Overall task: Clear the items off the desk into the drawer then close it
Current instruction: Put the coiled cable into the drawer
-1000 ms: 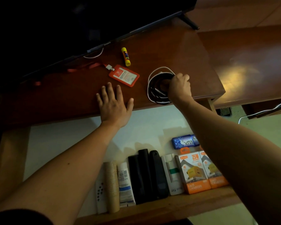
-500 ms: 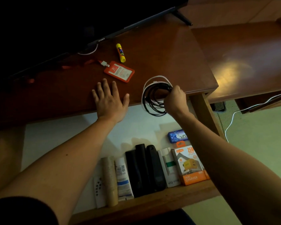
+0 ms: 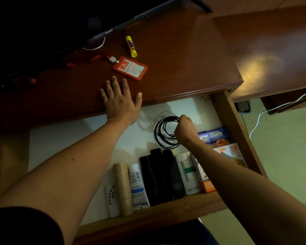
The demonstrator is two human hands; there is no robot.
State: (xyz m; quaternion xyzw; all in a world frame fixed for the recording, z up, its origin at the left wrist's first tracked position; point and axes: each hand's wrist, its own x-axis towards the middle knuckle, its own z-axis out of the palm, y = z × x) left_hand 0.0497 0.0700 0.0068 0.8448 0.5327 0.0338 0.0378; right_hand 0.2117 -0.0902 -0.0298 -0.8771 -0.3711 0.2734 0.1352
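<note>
My right hand (image 3: 185,130) grips a coil of black and white cable (image 3: 163,132) and holds it low inside the open drawer (image 3: 237,131), over its white floor. My left hand (image 3: 121,100) rests flat with spread fingers on the brown desk (image 3: 175,55) near its front edge. On the desk lie an orange ID card holder (image 3: 130,68) with a red lanyard and, farther back, a yellow glue stick (image 3: 131,46).
Along the drawer's front stand a stack of paper cups (image 3: 123,188), a white tube (image 3: 137,186), black cases (image 3: 159,175), white and orange boxes (image 3: 206,184) and a blue soap pack (image 3: 213,135). A dark screen (image 3: 60,23) stands at the desk's back. A white cable (image 3: 265,112) hangs at right.
My right hand has carried the cable coil off the desk's front edge and down into the drawer. My left hand has stayed flat on the desk.
</note>
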